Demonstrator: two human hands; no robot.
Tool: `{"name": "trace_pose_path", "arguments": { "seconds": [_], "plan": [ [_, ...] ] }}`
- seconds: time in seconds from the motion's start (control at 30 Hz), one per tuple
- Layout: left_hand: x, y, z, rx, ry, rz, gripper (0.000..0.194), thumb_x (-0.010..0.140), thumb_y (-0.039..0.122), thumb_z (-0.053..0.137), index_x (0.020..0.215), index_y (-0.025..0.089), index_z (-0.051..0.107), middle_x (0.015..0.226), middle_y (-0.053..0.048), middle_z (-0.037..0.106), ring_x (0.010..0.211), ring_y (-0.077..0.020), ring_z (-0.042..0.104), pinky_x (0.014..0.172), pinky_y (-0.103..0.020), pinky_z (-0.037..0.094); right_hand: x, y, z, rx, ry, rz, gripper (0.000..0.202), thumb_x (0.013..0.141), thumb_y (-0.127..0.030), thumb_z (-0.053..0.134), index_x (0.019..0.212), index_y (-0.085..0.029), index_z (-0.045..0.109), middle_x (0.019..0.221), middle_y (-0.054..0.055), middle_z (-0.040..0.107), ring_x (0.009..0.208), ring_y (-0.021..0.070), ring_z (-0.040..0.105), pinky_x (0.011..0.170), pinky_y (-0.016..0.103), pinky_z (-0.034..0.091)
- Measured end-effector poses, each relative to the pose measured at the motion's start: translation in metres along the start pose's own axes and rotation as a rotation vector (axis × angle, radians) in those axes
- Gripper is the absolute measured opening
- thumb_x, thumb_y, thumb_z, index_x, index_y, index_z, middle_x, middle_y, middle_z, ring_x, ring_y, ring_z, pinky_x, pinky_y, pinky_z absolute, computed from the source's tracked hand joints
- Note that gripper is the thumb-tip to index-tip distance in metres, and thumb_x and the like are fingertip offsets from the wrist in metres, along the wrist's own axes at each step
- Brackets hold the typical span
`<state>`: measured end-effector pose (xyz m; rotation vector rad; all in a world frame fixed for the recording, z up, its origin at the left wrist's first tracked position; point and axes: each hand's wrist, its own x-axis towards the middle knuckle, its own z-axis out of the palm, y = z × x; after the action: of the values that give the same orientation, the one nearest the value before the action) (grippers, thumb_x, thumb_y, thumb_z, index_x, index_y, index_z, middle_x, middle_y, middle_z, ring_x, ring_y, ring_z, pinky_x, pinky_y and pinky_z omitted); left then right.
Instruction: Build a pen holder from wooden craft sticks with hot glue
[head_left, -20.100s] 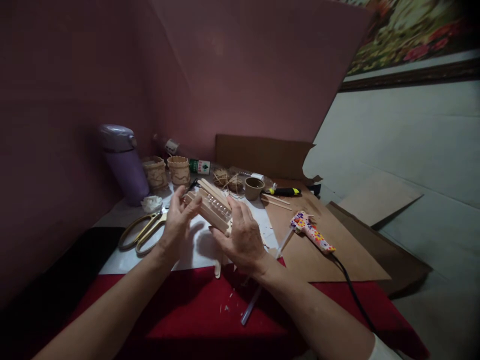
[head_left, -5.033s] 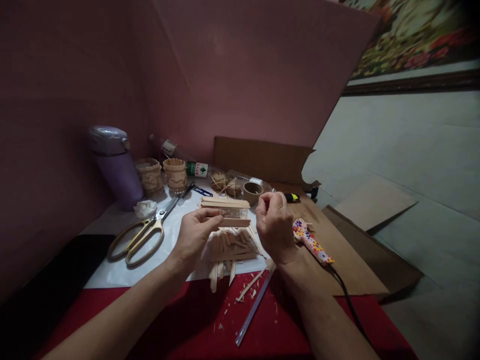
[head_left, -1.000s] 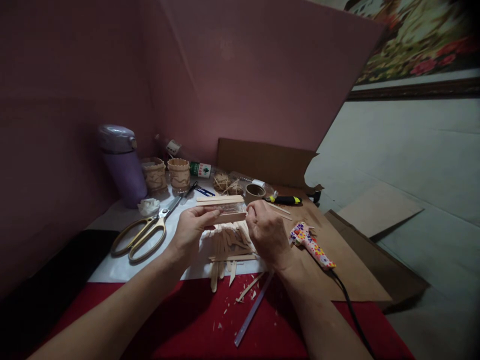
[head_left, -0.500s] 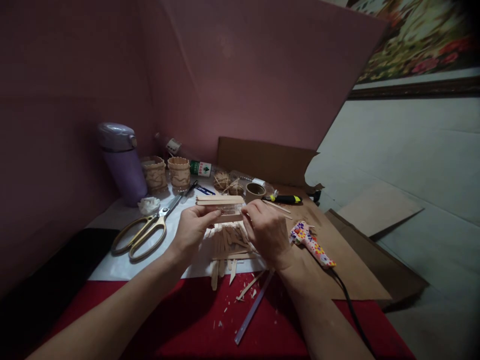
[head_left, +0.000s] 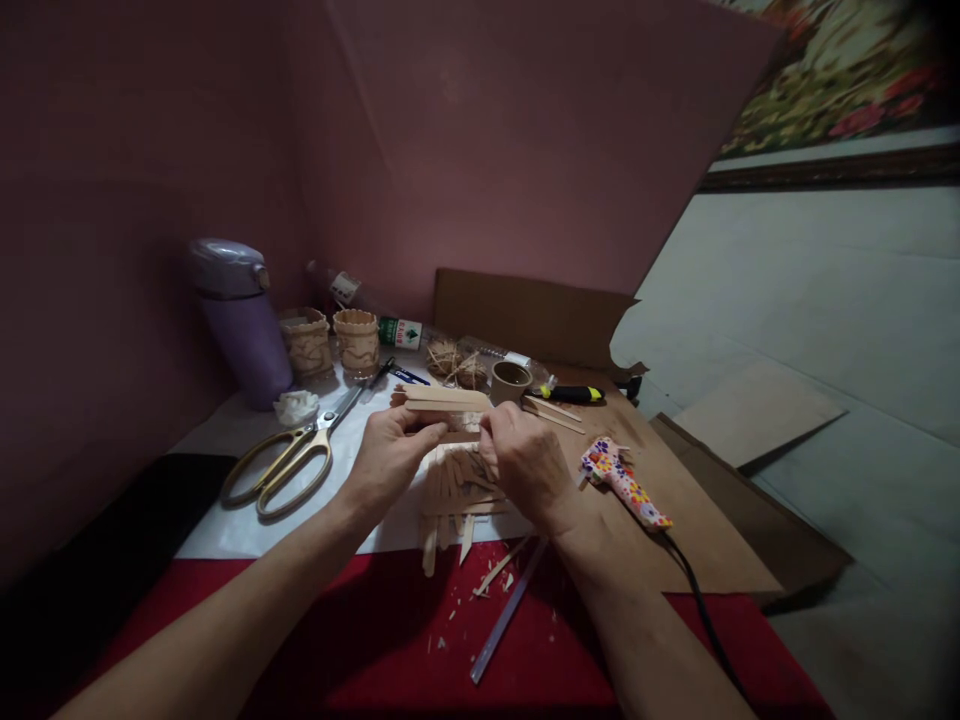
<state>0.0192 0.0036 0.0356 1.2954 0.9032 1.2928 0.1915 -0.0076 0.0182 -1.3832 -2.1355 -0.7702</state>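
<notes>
My left hand [head_left: 386, 460] is closed on the left end of a small piece built from pale craft sticks [head_left: 446, 398], held level above the table. My right hand [head_left: 525, 460] pinches its right end, with fingertips curled against it. Something clear shows between the hands below the upper sticks, too small to make out. Under the piece lie several loose craft sticks [head_left: 450, 480], partly hidden by my right hand. A clear glue stick [head_left: 510, 612] and wood scraps [head_left: 499, 570] rest on the red cloth near my right wrist.
Gold-handled scissors [head_left: 300, 460] lie left, by a purple bottle [head_left: 244, 335] and two wood-covered cups [head_left: 356, 342]. A tape roll [head_left: 511, 382], a utility knife [head_left: 574, 394] and a flower-patterned glue gun [head_left: 622, 482] with a cord lie right. Plastic bottles [head_left: 401, 333] lie behind.
The craft-stick piece has tilted in my hands, so the upper sticks show a broader face and less of the clear part shows. Both hands keep their hold.
</notes>
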Motion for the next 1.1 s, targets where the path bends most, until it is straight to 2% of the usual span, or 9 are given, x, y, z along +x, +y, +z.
{"name": "trace_pose_path", "arguments": {
  "seconds": [0.2, 0.33, 0.43, 0.53, 0.6, 0.67, 0.83, 0.97, 1.1],
  "plan": [
    [-0.001, 0.002, 0.004, -0.092, 0.039, -0.026, 0.018, 0.062, 0.022, 0.078, 0.078, 0.016, 0.079, 0.079, -0.006, 0.076, 0.068, -0.0164, 0.062, 0.060, -0.026, 0.044, 0.000, -0.007, 0.007, 0.184, 0.109, 0.205, 0.014, 0.091, -0.016, 0.040, 0.085, -0.017, 0.053, 0.077, 0.007, 0.060, 0.069, 0.0190, 0.057, 0.061, 0.028, 0.043],
    [-0.001, -0.003, 0.006, -0.094, 0.055, -0.052, 0.023, 0.061, 0.024, 0.078, 0.083, 0.016, 0.079, 0.081, -0.006, 0.076, 0.066, -0.0141, 0.058, 0.057, -0.024, 0.041, 0.001, -0.010, 0.011, 0.256, 0.163, 0.290, 0.012, 0.089, -0.017, 0.041, 0.085, -0.017, 0.052, 0.075, 0.006, 0.060, 0.067, 0.0190, 0.057, 0.061, 0.029, 0.043],
    [0.001, -0.004, 0.003, -0.099, 0.093, -0.087, 0.019, 0.058, 0.025, 0.080, 0.074, 0.014, 0.077, 0.073, -0.006, 0.073, 0.062, -0.0131, 0.056, 0.056, -0.024, 0.040, 0.001, 0.008, 0.014, 0.286, 0.199, 0.391, 0.012, 0.088, -0.020, 0.042, 0.080, -0.019, 0.052, 0.073, 0.006, 0.060, 0.065, 0.0193, 0.055, 0.061, 0.030, 0.042],
    [0.003, -0.004, -0.003, -0.143, 0.145, -0.140, 0.018, 0.055, 0.027, 0.082, 0.064, 0.013, 0.074, 0.066, -0.006, 0.070, 0.060, -0.0125, 0.056, 0.056, -0.024, 0.039, 0.002, 0.038, 0.013, 0.278, 0.310, 0.688, 0.012, 0.083, -0.022, 0.046, 0.072, -0.021, 0.050, 0.066, 0.006, 0.060, 0.061, 0.0197, 0.053, 0.060, 0.031, 0.038],
    [0.004, -0.004, -0.006, -0.192, 0.127, -0.171, 0.020, 0.055, 0.027, 0.082, 0.067, 0.013, 0.074, 0.071, -0.006, 0.071, 0.063, -0.0129, 0.058, 0.058, -0.024, 0.041, 0.002, 0.048, 0.009, 0.332, 0.357, 0.798, 0.012, 0.083, -0.026, 0.048, 0.074, -0.020, 0.053, 0.067, 0.005, 0.061, 0.062, 0.0195, 0.054, 0.061, 0.031, 0.038],
    [0.005, -0.004, -0.007, -0.225, 0.093, -0.215, 0.023, 0.055, 0.027, 0.082, 0.071, 0.013, 0.075, 0.077, -0.007, 0.072, 0.068, -0.0137, 0.061, 0.060, -0.024, 0.042, 0.003, 0.045, 0.004, 0.412, 0.309, 0.772, 0.018, 0.086, -0.031, 0.047, 0.076, -0.020, 0.055, 0.067, 0.004, 0.062, 0.062, 0.0185, 0.055, 0.060, 0.029, 0.037],
    [0.007, -0.005, -0.008, -0.245, 0.058, -0.311, 0.026, 0.056, 0.028, 0.083, 0.076, 0.011, 0.076, 0.080, -0.008, 0.073, 0.071, -0.0151, 0.063, 0.062, -0.024, 0.043, 0.005, 0.016, -0.005, 0.497, 0.124, 0.618, 0.031, 0.088, -0.035, 0.048, 0.061, -0.020, 0.054, 0.056, 0.000, 0.056, 0.054, 0.0136, 0.050, 0.058, 0.026, 0.033],
    [0.007, -0.004, -0.009, -0.234, 0.039, -0.310, 0.025, 0.058, 0.028, 0.082, 0.076, 0.011, 0.076, 0.079, -0.008, 0.072, 0.070, -0.0143, 0.062, 0.062, -0.024, 0.043, 0.006, 0.008, -0.005, 0.737, 0.130, 0.618, 0.015, 0.082, -0.030, 0.056, 0.074, -0.019, 0.063, 0.070, 0.002, 0.065, 0.064, 0.0148, 0.057, 0.063, 0.026, 0.040],
    [0.007, -0.004, -0.008, -0.228, 0.043, -0.265, 0.024, 0.056, 0.027, 0.083, 0.072, 0.011, 0.075, 0.076, -0.007, 0.072, 0.069, -0.0147, 0.062, 0.063, -0.024, 0.043, 0.007, 0.008, -0.001, 0.883, 0.092, 0.580, 0.024, 0.085, -0.034, 0.054, 0.072, -0.018, 0.066, 0.074, 0.005, 0.066, 0.070, 0.0166, 0.058, 0.066, 0.027, 0.043]
  ]
}}
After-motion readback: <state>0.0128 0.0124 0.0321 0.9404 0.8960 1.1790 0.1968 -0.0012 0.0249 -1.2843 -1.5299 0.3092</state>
